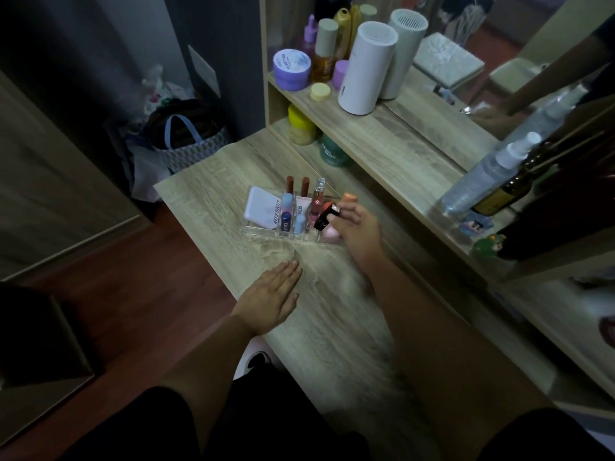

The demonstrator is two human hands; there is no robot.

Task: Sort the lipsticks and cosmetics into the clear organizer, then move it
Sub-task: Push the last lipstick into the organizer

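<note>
The clear organizer (263, 231) stands on the wooden table top. A white compact (261, 209) leans in its left part. Two dark red lipsticks (298, 187), a blue stick (285, 224), pale blue tubes and a pink gloss (318, 194) stand upright in its slots. My right hand (361, 232) is at the organizer's right end, shut on a black lipstick with a red cap (327, 217), which is tilted over the right slots. A pink round item (330, 233) lies just below it. My left hand (269, 296) rests flat on the table, fingers apart, in front of the organizer.
A shelf behind holds a purple jar (292, 68), bottles and a white cylinder (366, 68). Yellow (301, 126) and green (334, 151) jars sit under it. A spray bottle (489, 174) and a mirror are at right. A bag (189, 141) lies on the floor at left.
</note>
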